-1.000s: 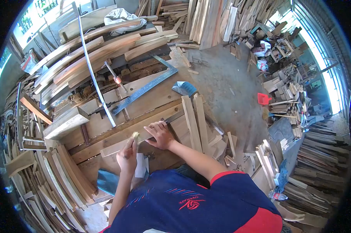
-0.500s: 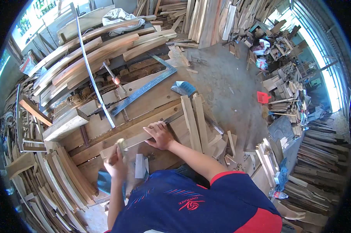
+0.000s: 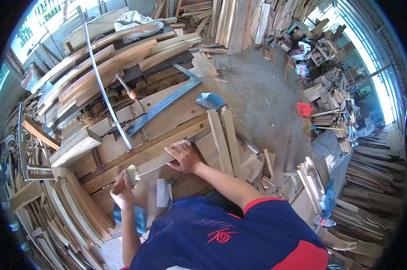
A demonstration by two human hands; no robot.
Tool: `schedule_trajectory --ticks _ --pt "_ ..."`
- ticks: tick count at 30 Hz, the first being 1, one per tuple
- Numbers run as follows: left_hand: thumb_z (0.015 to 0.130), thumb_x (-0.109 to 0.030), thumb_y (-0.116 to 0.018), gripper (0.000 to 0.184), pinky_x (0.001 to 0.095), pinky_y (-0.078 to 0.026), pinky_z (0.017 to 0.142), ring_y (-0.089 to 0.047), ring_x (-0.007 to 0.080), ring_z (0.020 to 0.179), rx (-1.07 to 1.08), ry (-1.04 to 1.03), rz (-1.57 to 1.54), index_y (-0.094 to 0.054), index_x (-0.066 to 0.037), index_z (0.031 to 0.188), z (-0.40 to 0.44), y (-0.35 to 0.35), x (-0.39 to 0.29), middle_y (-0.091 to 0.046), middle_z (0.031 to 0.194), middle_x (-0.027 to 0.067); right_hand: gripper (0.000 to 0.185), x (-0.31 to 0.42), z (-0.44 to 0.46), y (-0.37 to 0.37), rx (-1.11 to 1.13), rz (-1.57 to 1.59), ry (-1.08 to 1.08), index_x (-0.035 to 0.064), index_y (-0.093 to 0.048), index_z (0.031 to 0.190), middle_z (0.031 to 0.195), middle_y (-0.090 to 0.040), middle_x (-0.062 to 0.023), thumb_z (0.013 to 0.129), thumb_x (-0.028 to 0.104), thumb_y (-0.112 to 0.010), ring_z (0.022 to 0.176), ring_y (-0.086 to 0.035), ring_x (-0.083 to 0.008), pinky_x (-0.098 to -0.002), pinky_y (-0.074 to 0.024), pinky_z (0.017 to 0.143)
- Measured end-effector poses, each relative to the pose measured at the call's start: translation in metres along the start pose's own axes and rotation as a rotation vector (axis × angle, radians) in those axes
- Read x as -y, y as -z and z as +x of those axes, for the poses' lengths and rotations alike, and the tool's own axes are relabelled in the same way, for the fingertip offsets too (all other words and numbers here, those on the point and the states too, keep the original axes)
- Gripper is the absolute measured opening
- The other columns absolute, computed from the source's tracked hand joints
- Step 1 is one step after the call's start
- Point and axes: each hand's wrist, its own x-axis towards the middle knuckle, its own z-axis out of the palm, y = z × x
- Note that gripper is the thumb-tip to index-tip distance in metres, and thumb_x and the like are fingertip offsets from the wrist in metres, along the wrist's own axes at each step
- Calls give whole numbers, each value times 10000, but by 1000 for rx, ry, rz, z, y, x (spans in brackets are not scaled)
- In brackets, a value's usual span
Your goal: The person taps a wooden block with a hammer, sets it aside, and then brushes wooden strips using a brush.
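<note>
My left hand (image 3: 123, 191) is wrapped round the handle of a brush (image 3: 132, 174) with pale bristles, over the left end of a thin wooden strip (image 3: 154, 163). My right hand (image 3: 183, 156) rests on the right part of that strip, its fingers spread and its palm on the wood. The strip lies on the wooden bench (image 3: 100, 147). Just below the strip sits a folded white paper (image 3: 162, 193). A dark blade-like tool (image 3: 200, 135) lies beyond my right hand.
A metal square (image 3: 165, 101), a long ruler (image 3: 102, 85) and a clamp (image 3: 129, 92) lie farther back. Two upright-looking wood strips (image 3: 220, 141) lie right of my right hand. Curved boards (image 3: 79, 202) are stacked at the left; a red dustpan (image 3: 304, 109) is on the floor.
My left hand has moved left with the brush, from the middle of the strip to its left end. My right hand has stayed in place on the strip. The view has shifted slightly.
</note>
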Motion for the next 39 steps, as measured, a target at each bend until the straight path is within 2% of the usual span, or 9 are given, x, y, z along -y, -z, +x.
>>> schedule_trajectory --ticks 4,7,13,14,18,25,30,31,39 --pt "1032 -153 -690 233 277 -520 614 -630 46 628 17 -10 168 -784 19 1158 -1 -3 -8 -730 693 60 665 1 1 -1 1 11 -5 126 -616 1402 1257 -601 -96 832 418 -798 1242 -547 -295 -487 -359 1129" --pt "1014 -127 -694 213 322 -497 552 -611 117 522 6 -172 246 -793 -1 1154 -15 -31 -2 -671 618 122 662 1 1 1 15 9 -4 130 -619 1401 1258 -601 -95 833 417 -799 1242 -547 -295 -490 -360 1130" --pt "1001 -121 -713 201 325 -471 518 -541 99 488 134 -191 286 -804 -27 1153 -21 -48 -23 -614 575 80 662 1 1 -1 -11 10 10 120 -620 1398 1252 -604 -101 836 423 -796 1234 -547 -302 -488 -364 1121" --pt "1007 -123 -713 212 320 -465 513 -546 54 524 134 -107 267 -796 -16 1170 -18 -38 -33 -662 602 59 662 1 1 0 -6 12 8 117 -620 1397 1250 -604 -103 837 425 -794 1231 -548 -304 -488 -365 1119" --pt "1036 -140 -679 242 296 -583 766 -724 114 825 22 -46 71 -782 21 1184 -5 -5 -8 -809 950 67 660 1 1 1 -2 16 1 109 -622 1392 1245 -603 -109 842 435 -786 1221 -550 -308 -487 -366 1113" --pt "1028 -142 -681 245 318 -581 748 -733 125 783 71 7 162 -780 4 1198 -24 -38 -6 -808 934 154 659 2 1 2 0 18 -2 107 -625 1391 1243 -604 -112 845 441 -783 1227 -549 -305 -483 -364 1114" --pt "1001 -116 -711 240 322 -528 592 -642 92 609 130 -236 252 -774 19 1190 -28 -48 -4 -763 760 109 669 2 0 -2 -3 10 3 110 -626 1393 1248 -598 -123 847 470 -766 1234 -538 -316 -491 -356 1127" --pt "996 -90 -715 222 295 -512 581 -612 79 598 100 -121 212 -782 18 1177 -27 -41 -2 -761 746 69 672 1 0 -2 -7 7 5 110 -626 1393 1250 -595 -129 850 483 -756 1236 -532 -323 -497 -353 1132" --pt "1033 -146 -679 255 294 -555 679 -659 76 725 -34 -78 215 -774 5 1216 -6 7 -15 -801 869 89 659 -1 -2 -4 -9 18 0 103 -639 1378 1247 -596 -131 854 487 -753 1222 -531 -329 -498 -361 1125"
